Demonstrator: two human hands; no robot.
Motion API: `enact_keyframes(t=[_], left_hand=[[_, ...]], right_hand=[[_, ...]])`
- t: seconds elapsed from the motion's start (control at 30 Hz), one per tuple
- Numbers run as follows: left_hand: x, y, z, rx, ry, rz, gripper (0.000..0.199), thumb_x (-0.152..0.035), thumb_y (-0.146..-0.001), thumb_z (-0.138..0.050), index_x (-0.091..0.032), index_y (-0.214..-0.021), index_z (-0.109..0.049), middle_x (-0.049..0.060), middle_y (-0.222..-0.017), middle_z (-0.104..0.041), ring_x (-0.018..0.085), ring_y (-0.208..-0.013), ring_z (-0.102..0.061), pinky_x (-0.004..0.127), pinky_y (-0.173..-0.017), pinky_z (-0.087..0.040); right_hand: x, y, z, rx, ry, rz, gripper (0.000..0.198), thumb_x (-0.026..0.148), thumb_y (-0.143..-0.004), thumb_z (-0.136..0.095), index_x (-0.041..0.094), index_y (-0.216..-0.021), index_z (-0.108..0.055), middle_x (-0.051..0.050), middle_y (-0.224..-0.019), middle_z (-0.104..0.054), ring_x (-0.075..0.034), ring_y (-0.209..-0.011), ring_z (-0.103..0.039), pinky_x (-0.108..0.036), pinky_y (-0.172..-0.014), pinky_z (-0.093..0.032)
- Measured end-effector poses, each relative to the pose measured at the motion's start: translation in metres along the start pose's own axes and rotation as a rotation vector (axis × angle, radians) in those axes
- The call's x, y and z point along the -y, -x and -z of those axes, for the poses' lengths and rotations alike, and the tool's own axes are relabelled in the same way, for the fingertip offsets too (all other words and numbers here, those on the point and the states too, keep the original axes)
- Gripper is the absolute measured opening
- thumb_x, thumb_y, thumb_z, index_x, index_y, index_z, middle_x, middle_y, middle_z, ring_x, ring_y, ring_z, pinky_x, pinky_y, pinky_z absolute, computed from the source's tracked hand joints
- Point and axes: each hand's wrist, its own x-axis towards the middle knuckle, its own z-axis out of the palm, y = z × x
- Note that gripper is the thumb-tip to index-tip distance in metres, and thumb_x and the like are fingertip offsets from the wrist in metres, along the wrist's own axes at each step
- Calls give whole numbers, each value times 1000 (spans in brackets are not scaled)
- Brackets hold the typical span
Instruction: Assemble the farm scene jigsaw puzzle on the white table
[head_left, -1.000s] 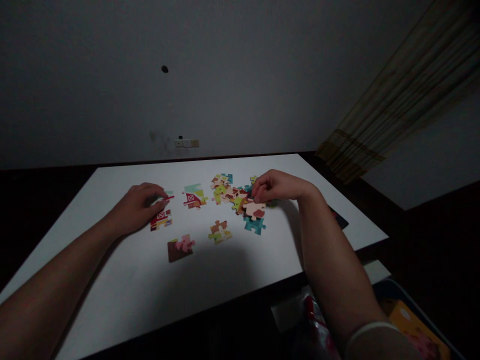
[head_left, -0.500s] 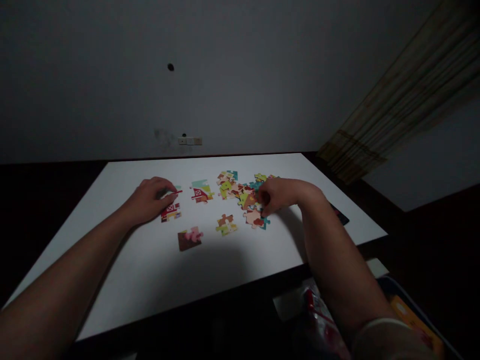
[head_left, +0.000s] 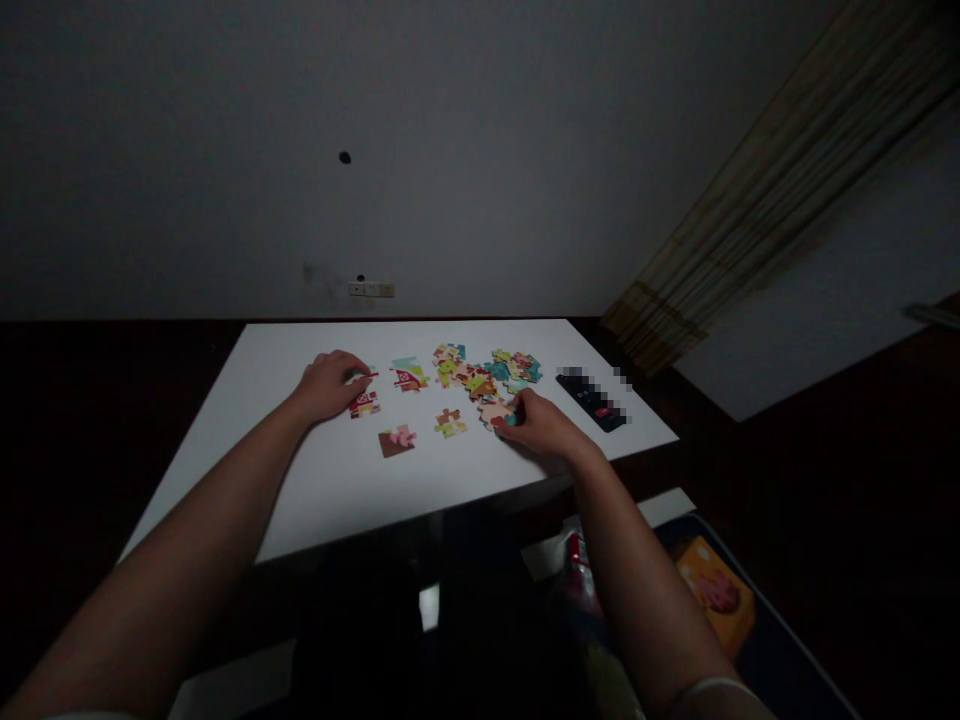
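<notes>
On the left of the white table, my left hand [head_left: 330, 387] has thumb and forefinger pinched on a jigsaw puzzle piece with red on it, mostly hidden by the fingers. Just below it lies a red barn piece [head_left: 365, 404]. My right hand [head_left: 541, 428] is closed on a pink and teal puzzle piece [head_left: 495, 414] at the near edge of the loose heap [head_left: 476, 382]. Between the hands lie a barn-roof section [head_left: 409, 376], a brown and pink section [head_left: 397, 440] and a brown and yellow-green piece [head_left: 451, 424].
A dark, partly pixelated device [head_left: 589, 398] lies on the table [head_left: 315, 520] at the right. Below the table's right side, an orange box [head_left: 716, 595] sits in a dark bin, beside a clear plastic bag [head_left: 577, 565]. A wall with sockets [head_left: 371, 289] stands behind.
My right hand has come back from above the heap to the pink piece at its near edge, uncovering the teal pieces and dark device. My left hand stays by the barn pieces. The view has shifted.
</notes>
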Motion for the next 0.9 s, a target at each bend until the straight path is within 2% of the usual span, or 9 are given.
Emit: enact_keyframes(t=[0.07, 0.17, 0.23, 0.3, 0.37, 0.43, 0.57, 0.73, 0.9], left_hand=[[-4, 3, 4, -17, -29, -11, 36, -45, -82, -50, -18, -101, -66, 6, -116, -62, 22, -106, -50, 35, -93, -36], [-9, 7, 8, -18, -43, -2, 37, -43, -82, -51, -16, -101, -66, 6, -115, -63, 21, -104, -50, 34, -93, -36], [-9, 7, 8, -25, -38, 4, 37, -44, -81, -51, -16, -100, -67, 6, -114, -64, 21, -105, -50, 34, -93, -37], [-6, 5, 4, -43, -40, -1, 37, -45, -81, -51, -17, -99, -68, 6, -112, -65, 22, -105, -52, 36, -94, -38], [-1, 1, -1, -64, -62, -2, 35, -45, -80, -52, -19, -96, -69, 7, -110, -66, 24, -103, -54, 39, -95, -39], [3, -3, -6, -85, -93, 17, 33, -44, -78, -54, -20, -93, -70, 9, -107, -67, 26, -102, -55, 40, -96, -40], [5, -6, -12, -98, -116, 36, 35, -40, -76, -57, -17, -97, -70, 11, -111, -65, 29, -105, -55, 42, -98, -40], [4, -7, -13, -100, -125, 54, 35, -38, -75, -57, -15, -99, -70, 12, -108, -66, 28, -103, -56, 41, -95, -42], [2, -9, -14, -103, -131, 70, 37, -37, -75, -57, -15, -102, -68, 13, -110, -65, 27, -104, -55, 41, -97, -41]], right_hand=[[-1, 3, 4, 14, -78, -19, 38, 54, -85, -53, 24, -108, -53, -10, -97, -67, -24, -79, -62, -35, -63, -49], [-9, 3, 11, 170, -245, -28, 32, 47, -88, -53, 24, -110, -52, -6, -85, -69, -21, -70, -63, -33, -57, -49], [-20, 2, 16, 266, -332, -33, 29, 46, -87, -56, 24, -106, -54, -4, -77, -69, -20, -64, -63, -31, -54, -48], [-32, 2, 20, 282, -337, -62, 28, 46, -84, -62, 23, -100, -58, -4, -73, -68, -20, -61, -63, -31, -54, -49], [-45, 5, 23, 185, -265, -97, 25, 43, -82, -65, 22, -94, -61, -5, -71, -68, -20, -61, -64, -31, -57, -50], [-54, 10, 23, 2, -191, -71, 20, 38, -84, -61, 21, -95, -64, -6, -74, -70, -21, -66, -66, -32, -64, -51], [-57, 33, 8, -338, -142, 69, 27, 27, -90, -49, 23, -110, -66, -9, -103, -71, -25, -94, -66, -38, -86, -50], [-58, 61, -21, -296, -195, 244, 50, 11, -79, -47, 24, -124, -62, -4, -131, -59, -23, -121, -54, -38, -106, -40], [-75, 53, -21, -416, -249, 114, 53, 9, -77, -44, 19, -126, -59, -9, -127, -61, -24, -118, -55, -38, -104, -42]])
